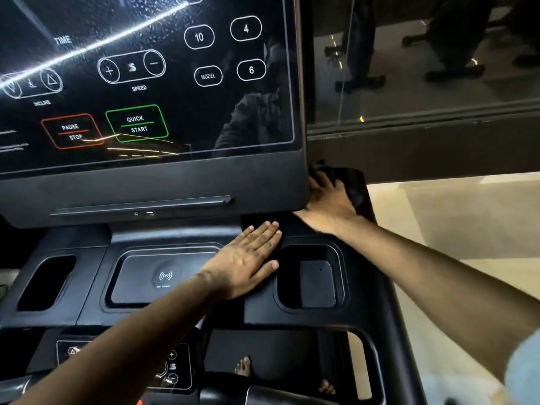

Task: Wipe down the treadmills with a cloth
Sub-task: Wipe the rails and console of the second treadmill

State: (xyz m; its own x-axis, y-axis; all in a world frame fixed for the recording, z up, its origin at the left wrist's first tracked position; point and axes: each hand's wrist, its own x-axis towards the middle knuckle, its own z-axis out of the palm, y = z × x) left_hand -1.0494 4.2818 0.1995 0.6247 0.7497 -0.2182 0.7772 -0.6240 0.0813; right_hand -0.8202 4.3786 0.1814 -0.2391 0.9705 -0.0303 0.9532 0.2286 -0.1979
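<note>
Left to right across the frame.

Far left: treadmill console (pixel 152 176), glossy touch panel (pixel 146 77) filling the upper left, with droplets or specks near the top. Below it, a left cup pocket (pixel 46 282) and the charging pad (pixel 163 279) at lower centre-left.

Centre: my left hand (pixel 248 258) lies flat on the tray between the charging pad and the right cup pocket (pixel 309 276). Fingers straight and together, pointing up-right, palm down, holding nothing. I read it as a brace.

Right of centre: my right hand (pixel 330 203) is at the console's lower right corner, pressed onto the cloth (pixel 350 185). The cloth is dark, on a dark ledge, and its edges are hard to separate from the plastic. Fingers lie spread over it, tips running up-left toward the console edge. I can't tell whether the thumb is tucked under the cloth.

Key relation: the cloth sits under and just beyond the right fingers, up and right of the left hand, touching the console's right side. Its long axis appears to run down-right along the side rail (pixel 368 217). The right hand owns it; the left is near but not touching.

My call: the next stroke is the right hand's, either down the rail or left across the ledge under the panel. Risk: brushing the start button (pixel 136 123) if the wipe goes up onto the panel.

Far right: glass partition (pixel 423 68), pale floor (pixel 453 223).
</note>
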